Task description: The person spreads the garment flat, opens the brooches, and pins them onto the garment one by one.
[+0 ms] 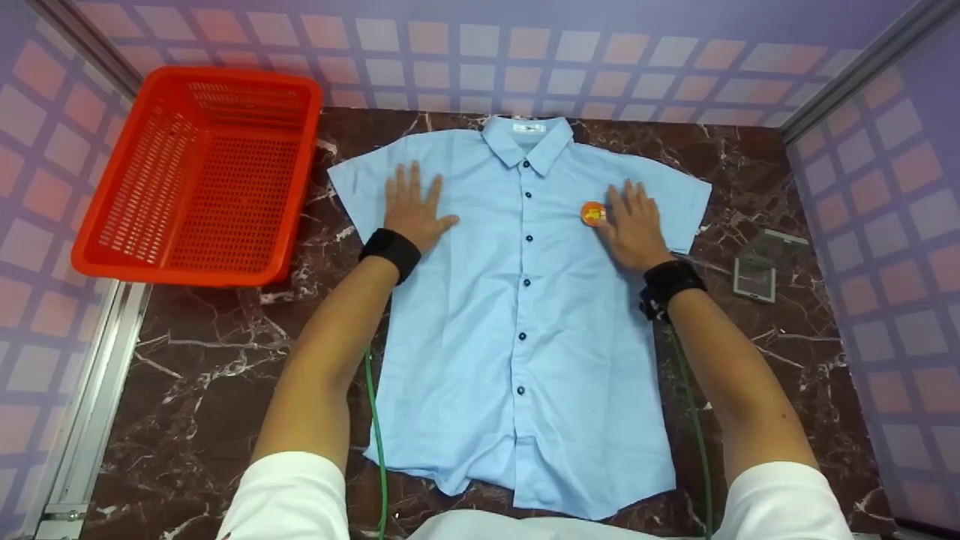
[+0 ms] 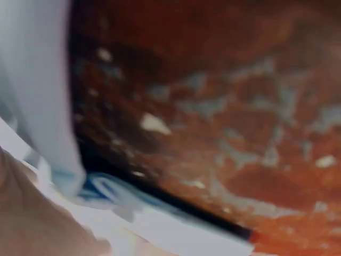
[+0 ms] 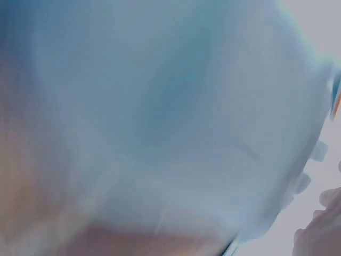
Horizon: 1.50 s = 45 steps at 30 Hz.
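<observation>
A light blue short-sleeved shirt (image 1: 480, 300) lies front side up, collar at the far end, its dark buttons running down the middle. On the left chest, near the sleeve, my left hand (image 1: 414, 208) rests flat with fingers spread. My right hand (image 1: 634, 225) lies on the other side of the chest, fingers straight, thumb beside a round orange badge (image 1: 592, 214). The lower hem is wavy and partly folded. In the left wrist view the shirt's edge (image 2: 37, 90) stands beside the dark tabletop. Blurred blue cloth (image 3: 176, 117) fills most of the right wrist view.
A red plastic basket (image 1: 289, 225) stands at the far left. A small clear hinged case (image 1: 754, 279) sits open right of the shirt. Green cables (image 1: 376, 442) trail from both wristbands. Tiled-pattern panels (image 1: 525, 52) wall in the dark marbled table (image 1: 202, 405).
</observation>
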Tool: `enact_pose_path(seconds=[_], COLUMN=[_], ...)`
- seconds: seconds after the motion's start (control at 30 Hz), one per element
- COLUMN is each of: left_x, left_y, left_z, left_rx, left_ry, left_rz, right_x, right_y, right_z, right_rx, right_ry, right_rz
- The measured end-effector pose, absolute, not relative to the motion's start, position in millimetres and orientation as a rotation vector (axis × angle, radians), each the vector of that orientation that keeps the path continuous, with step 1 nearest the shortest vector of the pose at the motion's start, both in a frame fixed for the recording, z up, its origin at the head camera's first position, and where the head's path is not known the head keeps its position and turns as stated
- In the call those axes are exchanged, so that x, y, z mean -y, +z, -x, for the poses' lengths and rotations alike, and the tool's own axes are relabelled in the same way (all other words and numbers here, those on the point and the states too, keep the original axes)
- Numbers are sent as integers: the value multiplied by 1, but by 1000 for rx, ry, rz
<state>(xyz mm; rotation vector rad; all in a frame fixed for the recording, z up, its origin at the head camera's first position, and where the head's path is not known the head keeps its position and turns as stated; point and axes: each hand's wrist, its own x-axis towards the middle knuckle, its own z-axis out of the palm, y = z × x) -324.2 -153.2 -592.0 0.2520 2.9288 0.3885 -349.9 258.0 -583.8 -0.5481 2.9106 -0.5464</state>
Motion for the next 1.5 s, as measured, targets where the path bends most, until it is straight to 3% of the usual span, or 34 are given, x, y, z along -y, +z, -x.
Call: enact_pose_path(seconds=[0.17, 0.33, 0.63, 0.93, 1.07, 1.37, 1.5], left_x=[132, 131, 133, 109, 93, 91, 101], left_y=[-581, -585, -585, -561, -558, -573, -569], left_z=[299, 282, 275, 222, 198, 159, 166], left_rx=[-2829, -2779, -2750, -2681, -2595, -2625, -2656], left_ry=[355, 277, 247, 348, 334, 160, 294], left_rz=[-609, -524, -439, -825, -959, -912, -844], right_x=[-229, -228, -243, -236, -225, -220, -220], right_y=[-585, -586, -585, -567, -567, -582, -579], right_z=[326, 320, 317, 260, 243, 227, 230], right_rx=[-2841, -2719, -2703, -2669, -2605, -2564, -2580], right_ry=[-489, -329, -377, -539, -478, -255, -312], right_rz=[585, 487, 656, 1088, 1104, 1015, 1032])
